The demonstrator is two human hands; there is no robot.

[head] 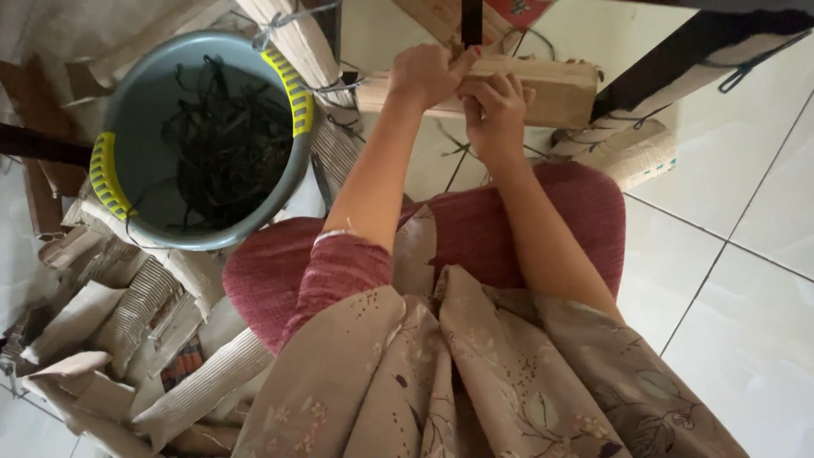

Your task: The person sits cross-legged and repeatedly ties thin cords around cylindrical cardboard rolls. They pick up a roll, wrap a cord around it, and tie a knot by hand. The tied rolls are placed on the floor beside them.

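Both my hands are stretched out in front of my knees over a flat bundle of brown cardboard (551,89) lying on the tiled floor. My left hand (426,72) is clenched on the bundle's top edge, near a dark strap that crosses it. Right beside it, my right hand (494,110) curls its fingers over the front of the same bundle. The two hands touch. My lap is covered by maroon trousers (500,220) and a beige floral cloth (475,382).
A grey bucket with yellow handle grips (127,102) stands at the left, with dark tangled strips (225,140) inside. Torn corrugated cardboard (127,339) is piled at the lower left. Tied cardboard rolls (632,153) lie at the right. A dark furniture leg (678,51) slants at the top right.
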